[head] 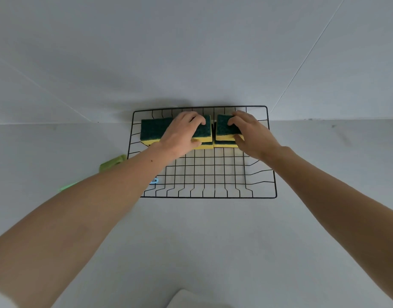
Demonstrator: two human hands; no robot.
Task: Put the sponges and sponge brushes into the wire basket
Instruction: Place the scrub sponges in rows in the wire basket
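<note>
We grip one green-topped sponge in our left hand (182,134) and another in our right hand (248,134), seating both against the wire basket's (204,197) far wall, seemingly stacked to save room.

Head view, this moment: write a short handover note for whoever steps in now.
Left hand: gripping the green-and-yellow sponge at the far left of the black wire basket.
Right hand: gripping the second green-and-yellow sponge beside it, apparently stacked on another.
Done: sponges sit in the basket's far end.
Left: a light green object, possibly a sponge brush, lies on the white table left of the basket.
</note>
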